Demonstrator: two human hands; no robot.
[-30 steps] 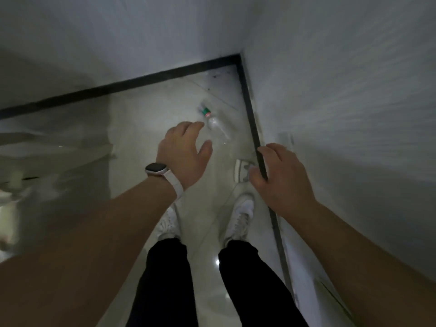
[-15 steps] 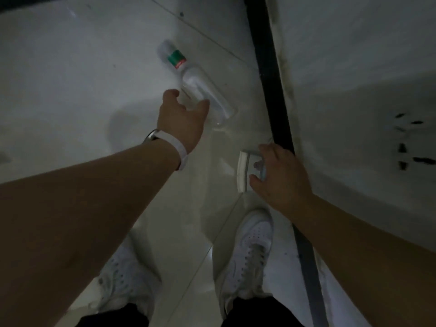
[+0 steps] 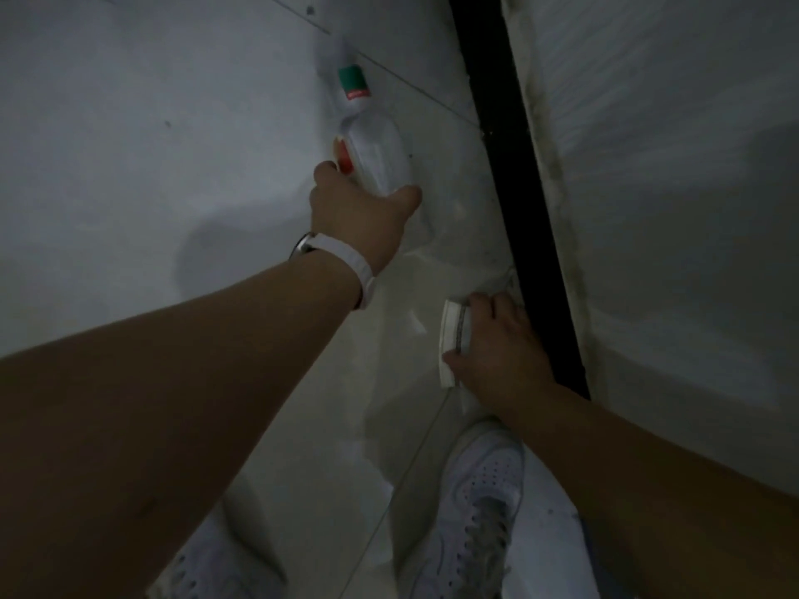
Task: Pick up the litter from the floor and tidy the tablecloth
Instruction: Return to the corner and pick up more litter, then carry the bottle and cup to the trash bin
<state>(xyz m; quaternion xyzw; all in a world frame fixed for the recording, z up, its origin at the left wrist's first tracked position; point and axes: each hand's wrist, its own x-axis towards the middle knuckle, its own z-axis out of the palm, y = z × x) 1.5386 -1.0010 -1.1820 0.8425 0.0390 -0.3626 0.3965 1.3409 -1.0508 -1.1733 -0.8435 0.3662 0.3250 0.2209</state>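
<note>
A clear plastic bottle (image 3: pixel 372 140) with a green and red label lies on the pale tiled floor, its neck pointing away from me. My left hand (image 3: pixel 359 214), with a white watch strap at the wrist, is wrapped around the bottle's lower half. Nearer to me, a small white packet (image 3: pixel 454 326) with a grey stripe lies on the floor by the black skirting. My right hand (image 3: pixel 497 352) covers its right side, fingers curled over it. The tablecloth is out of view.
A black skirting strip (image 3: pixel 510 166) runs along the foot of the white wall (image 3: pixel 670 166) on the right. My white shoes (image 3: pixel 475 503) stand on the floor tiles (image 3: pixel 129 144) below my arms. The scene is dim.
I have bent lower toward the floor. My left hand has gone from hovering near the bottle to gripping it, and my right hand has come down onto the white packet.
</note>
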